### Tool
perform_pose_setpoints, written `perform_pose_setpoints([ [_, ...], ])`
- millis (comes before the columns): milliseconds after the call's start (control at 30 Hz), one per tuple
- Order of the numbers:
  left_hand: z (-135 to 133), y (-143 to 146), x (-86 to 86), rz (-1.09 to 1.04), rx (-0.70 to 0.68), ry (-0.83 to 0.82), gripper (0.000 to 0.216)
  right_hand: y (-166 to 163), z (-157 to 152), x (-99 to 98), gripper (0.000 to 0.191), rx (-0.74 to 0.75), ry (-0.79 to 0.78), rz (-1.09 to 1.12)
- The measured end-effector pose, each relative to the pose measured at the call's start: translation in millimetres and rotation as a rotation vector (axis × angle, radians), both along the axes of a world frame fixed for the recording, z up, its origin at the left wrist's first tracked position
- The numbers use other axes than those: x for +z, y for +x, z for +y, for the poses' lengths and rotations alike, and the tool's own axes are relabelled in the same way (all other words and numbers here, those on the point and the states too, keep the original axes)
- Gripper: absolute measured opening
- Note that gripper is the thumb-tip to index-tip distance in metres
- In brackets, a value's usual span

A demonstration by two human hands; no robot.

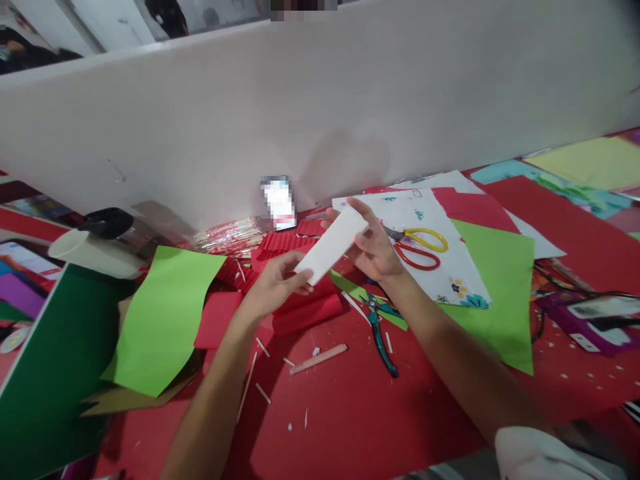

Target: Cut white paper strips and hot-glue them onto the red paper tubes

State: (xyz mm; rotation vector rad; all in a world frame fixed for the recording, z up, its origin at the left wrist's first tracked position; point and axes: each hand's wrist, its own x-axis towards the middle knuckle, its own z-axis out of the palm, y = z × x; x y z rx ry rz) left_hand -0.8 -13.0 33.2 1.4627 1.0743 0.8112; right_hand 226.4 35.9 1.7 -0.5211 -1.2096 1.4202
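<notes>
A narrow white strip of folded paper or card [331, 245] is held up on a slant above the table. My left hand [275, 283] pinches its lower left end, thumb on top. At the upper right end, my right hand [373, 243] grips it between thumb and fingers. Below the hands lie red crepe paper [310, 313] and a light green strip [400, 320]. Teal-handled pliers [383, 333] rest under my right forearm. Scissors [423, 248] with one yellow and one red handle lie on a flower-printed white sheet [450, 273], right of my right hand.
A lit phone [279, 203] leans against the white partition [225, 120]. Green sheets [165, 320] lie left, beside a green board [65, 360] and a white roll [95, 253]. Small sticks and a pale flat stick [319, 359] are scattered in front. A purple device [590, 323] sits right.
</notes>
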Motion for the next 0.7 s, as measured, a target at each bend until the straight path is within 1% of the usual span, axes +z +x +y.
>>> perform_pose_setpoints([
  [67,4.8,-7.9,-0.4,0.112,0.074,0.146,0.024,-1.2,0.5,3.5,0.068,0.014,-0.039,-0.075],
  [100,7.0,-12.5,-0.1,0.162,0.089,0.195,0.021,-2.4,0.2,5.1,0.064,0.015,-0.059,-0.129],
  [167,10.3,-21.6,1.2,0.240,0.092,0.247,0.020,-5.5,-1.6,7.2,0.060,0.012,-0.091,-0.229],
  [267,12.8,-31.7,3.0,0.297,0.127,0.307,0.027,-11.2,-5.4,7.8,0.055,-0.003,-0.099,-0.279],
  [367,13.6,-35.6,2.1,0.312,0.192,0.372,0.037,-15.3,-7.5,7.1,0.040,-0.023,-0.075,-0.255],
  [467,13.8,-34.2,-0.9,0.273,0.216,0.362,0.040,-16.5,-8.1,7.4,0.033,-0.037,-0.060,-0.256],
  [600,13.2,-29.5,-4.7,0.108,0.234,0.246,0.044,-16.3,-9.2,8.6,0.033,-0.086,-0.048,-0.291],
  [700,12.7,-27.7,-6.1,0.053,0.267,0.210,0.048,-17.0,-9.0,5.8,0.031,-0.083,-0.065,-0.300],
])
